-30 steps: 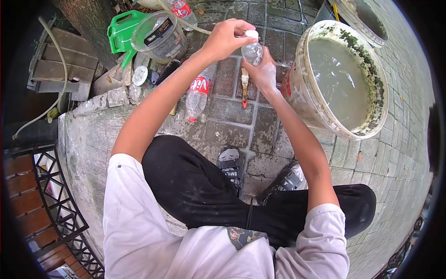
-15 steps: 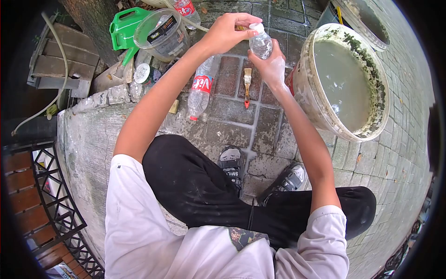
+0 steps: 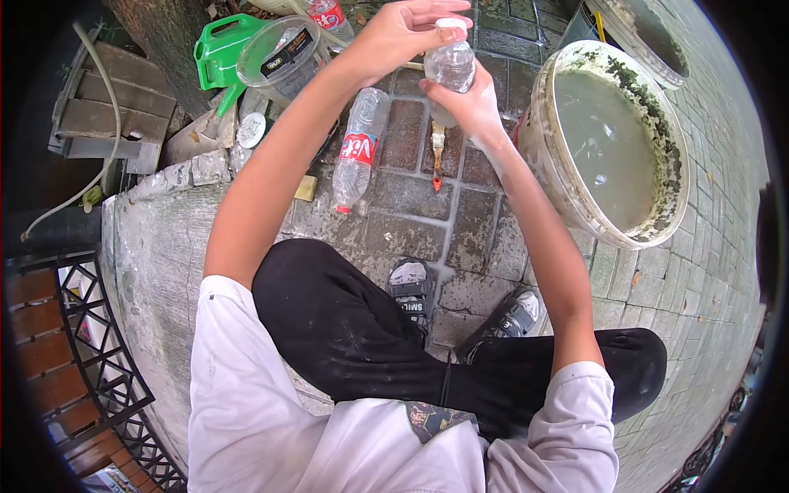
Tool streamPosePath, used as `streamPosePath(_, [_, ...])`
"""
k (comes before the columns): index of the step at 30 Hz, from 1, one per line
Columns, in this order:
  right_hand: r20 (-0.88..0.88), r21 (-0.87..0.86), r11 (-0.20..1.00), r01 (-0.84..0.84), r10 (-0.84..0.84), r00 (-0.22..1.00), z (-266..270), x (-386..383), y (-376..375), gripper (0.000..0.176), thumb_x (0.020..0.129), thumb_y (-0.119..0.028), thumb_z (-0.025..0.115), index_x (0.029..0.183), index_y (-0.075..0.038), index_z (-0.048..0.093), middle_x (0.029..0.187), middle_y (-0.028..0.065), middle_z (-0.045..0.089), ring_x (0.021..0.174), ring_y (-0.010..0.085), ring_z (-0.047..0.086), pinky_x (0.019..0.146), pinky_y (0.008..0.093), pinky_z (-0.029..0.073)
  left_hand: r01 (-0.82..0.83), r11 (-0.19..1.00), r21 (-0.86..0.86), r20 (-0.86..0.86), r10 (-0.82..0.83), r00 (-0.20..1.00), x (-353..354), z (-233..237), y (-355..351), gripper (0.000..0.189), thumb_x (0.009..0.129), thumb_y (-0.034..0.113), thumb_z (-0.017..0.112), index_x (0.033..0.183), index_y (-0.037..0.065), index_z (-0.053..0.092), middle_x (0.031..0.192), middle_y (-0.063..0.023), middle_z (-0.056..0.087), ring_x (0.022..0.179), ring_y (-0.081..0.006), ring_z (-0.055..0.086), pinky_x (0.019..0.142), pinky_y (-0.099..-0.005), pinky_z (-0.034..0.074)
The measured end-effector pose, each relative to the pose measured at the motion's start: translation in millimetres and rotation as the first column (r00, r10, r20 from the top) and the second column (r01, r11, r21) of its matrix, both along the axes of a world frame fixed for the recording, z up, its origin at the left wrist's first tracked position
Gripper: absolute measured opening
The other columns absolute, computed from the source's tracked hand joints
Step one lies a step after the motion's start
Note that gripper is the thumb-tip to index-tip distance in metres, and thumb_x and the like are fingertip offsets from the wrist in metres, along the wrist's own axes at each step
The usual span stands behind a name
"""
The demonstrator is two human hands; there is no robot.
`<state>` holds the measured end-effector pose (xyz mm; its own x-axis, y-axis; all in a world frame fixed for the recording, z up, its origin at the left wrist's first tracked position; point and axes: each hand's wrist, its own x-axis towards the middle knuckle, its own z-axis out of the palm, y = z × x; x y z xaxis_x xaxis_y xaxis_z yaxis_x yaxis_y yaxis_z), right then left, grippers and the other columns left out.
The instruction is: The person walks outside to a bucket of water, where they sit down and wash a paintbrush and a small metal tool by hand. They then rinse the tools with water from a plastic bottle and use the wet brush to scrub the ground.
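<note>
A clear plastic bottle (image 3: 450, 66) with a white cap (image 3: 451, 26) is held up at the top centre. My right hand (image 3: 470, 100) wraps round its body from the right; pale wet residue shows on the wrist. My left hand (image 3: 403, 34) has thumb and fingers at the cap, with some fingers stretched over it. Below the bottle a paintbrush (image 3: 437, 156) lies on the paving, its bristle end partly covered. To its left lies an empty-looking bottle with a red label (image 3: 357, 149) and red cap.
A large bucket of cloudy water (image 3: 604, 152) stands at the right, with another container (image 3: 645, 37) behind. At the upper left are a green jug (image 3: 226, 53), a clear tub (image 3: 279, 62) and another red-labelled bottle (image 3: 327, 15). A small yellowish block (image 3: 306, 188) lies near the left forearm.
Both hands and the capped bottle have shifted slightly left. The bottle now covers the top of the brush, and the left forearm has moved a little right.
</note>
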<state>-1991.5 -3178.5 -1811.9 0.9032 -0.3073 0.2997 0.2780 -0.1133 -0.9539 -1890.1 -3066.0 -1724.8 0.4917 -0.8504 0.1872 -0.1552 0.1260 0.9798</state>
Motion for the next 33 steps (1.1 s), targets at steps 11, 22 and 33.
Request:
streamPosePath(11, [0.061,0.544,0.514,-0.663,0.764,0.642,26.3,-12.3,-2.8,0.056,0.075,-0.024,0.070,0.122,-0.003,0.048,0.105,0.0100,0.060,0.097,0.0196,0.059,0.089,0.0362,0.046,0.136,0.983,0.120,-0.147,-0.118,0.982,-11.7,34.5,19.0,0.043,0.091,0.027,0.060,0.127,0.006,0.053,0.119,-0.0078,0.060,0.108,-0.0145,0.057,0.093,-0.0310,0.045])
streamPosePath(22, [-0.538,-0.349,0.935,-0.057,-0.150,0.829,-114.1,-4.3,-10.9,0.054,0.076,-0.046,0.069,0.107,-0.003,0.058,0.104,0.0132,0.064,0.095,0.0296,0.062,0.084,0.0405,0.047,-0.557,0.830,0.023,0.007,0.557,0.830,103.6,32.2,100.6,0.055,0.090,0.023,0.062,0.137,0.005,0.040,0.115,-0.0071,0.061,0.106,-0.0161,0.058,0.090,-0.0250,0.045])
streamPosePath(33, [-0.533,-0.715,0.674,-0.188,-0.350,0.770,-222.2,-58.7,32.9,0.050,0.073,-0.032,0.074,0.104,-0.006,0.045,0.096,0.0165,0.058,0.095,0.0345,0.059,0.080,0.0434,0.048,-0.935,-0.077,-0.345,0.638,0.712,-0.294,222.6,-2.8,178.2,0.045,0.066,0.036,0.080,0.101,0.011,0.067,0.086,-0.0091,0.071,0.080,-0.0235,0.069,0.078,-0.0345,0.051])
